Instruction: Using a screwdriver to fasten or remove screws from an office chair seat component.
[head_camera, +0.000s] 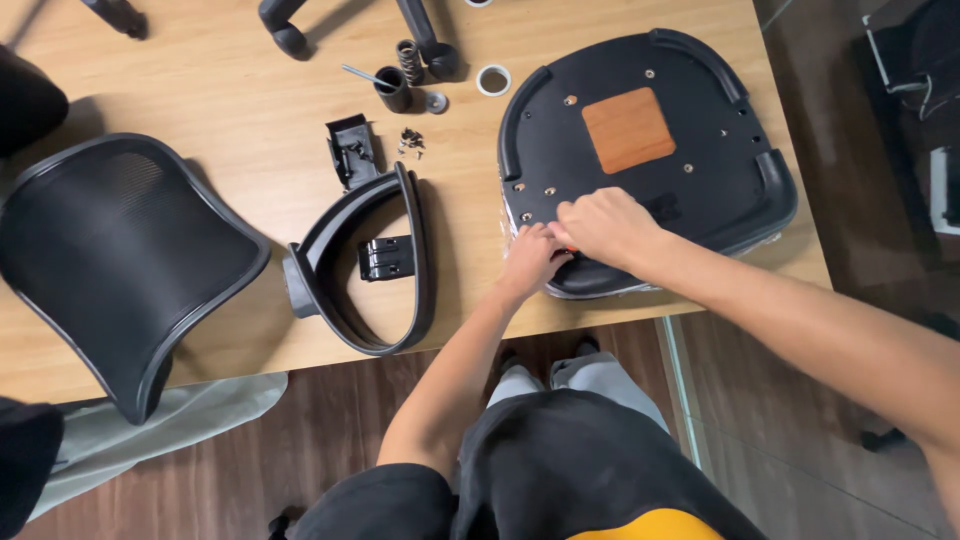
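Both hands meet at the near edge of an upturned black chair seat (690, 110) on the tabletop (240, 110); the right hand (605, 225) is curled, fingers pressing the seat. The left hand (532, 258) has its fingers bent beside a small orange item (563, 243); whether it grips is unclear.

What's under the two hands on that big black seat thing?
Both hands, left hand and right hand, rest on the seat bottom near its front edge. A bit of orange peeks out between them; the rest is covered.

Wooden table (250, 110) under seat base (690, 110), mesh backrest (110, 240), armrest loop (400, 260).
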